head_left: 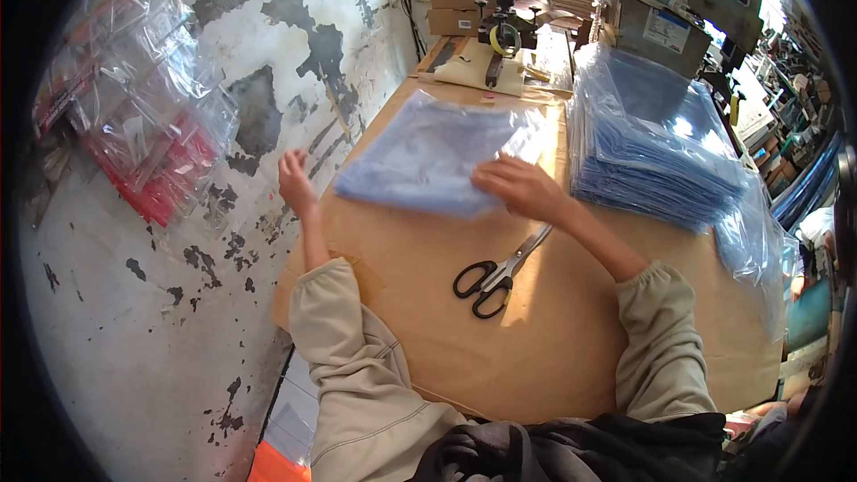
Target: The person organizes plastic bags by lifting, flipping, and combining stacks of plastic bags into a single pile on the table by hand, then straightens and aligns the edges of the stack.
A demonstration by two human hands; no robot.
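A bluish clear plastic sheet or bag [420,152] lies across the far part of the paper-covered table, its near edge blurred by motion. My right hand [522,187] grips its near right side, fingers bent over the plastic. My left hand [296,182] is raised by the wall, left of the sheet and apart from it. Its fingers are loosely bent, and nothing shows in them. Scissors with black handles [500,278] rest on the table below my right hand, blades pointing away to the right.
A tall stack of similar bluish plastic [656,156] stands at the table's right, with loose clear film hanging over the edge. Beyond the sheet is a dark metal machine [504,31], near cardboard boxes [460,4]. Clear and red plastic packages [147,116] hang on the peeling left wall.
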